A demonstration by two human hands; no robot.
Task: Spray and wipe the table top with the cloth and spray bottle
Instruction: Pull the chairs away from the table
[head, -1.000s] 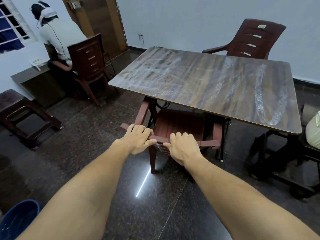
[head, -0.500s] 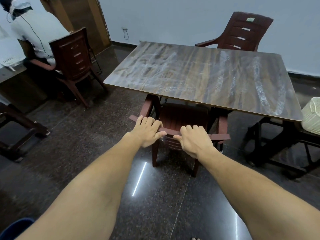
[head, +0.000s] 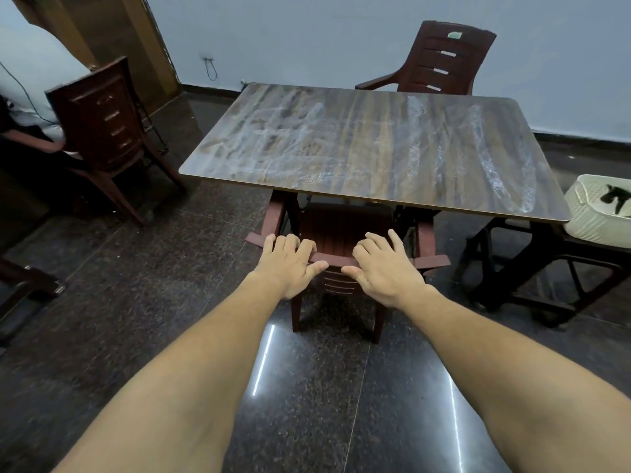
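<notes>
A person's left hand [head: 290, 268] grips the top rail of a chair [head: 341, 230] tucked under the near edge of the tabletop [head: 375, 145]. The right hand [head: 386, 271] rests on the same rail with its fingers spread and relaxed. The wood-grain tabletop, streaked with whitish smears, looks rigid, smooth and likely slick once wetted, so it needs pressing strokes rather than any grip. Neither cloth nor spray bottle is in view. A woven basket [head: 587, 213] sits just beside the right corner, its dark contents unclear. Two more chairs stand on a glossy dark stone floor [head: 307, 387] before a pale wall [head: 307, 35].
</notes>
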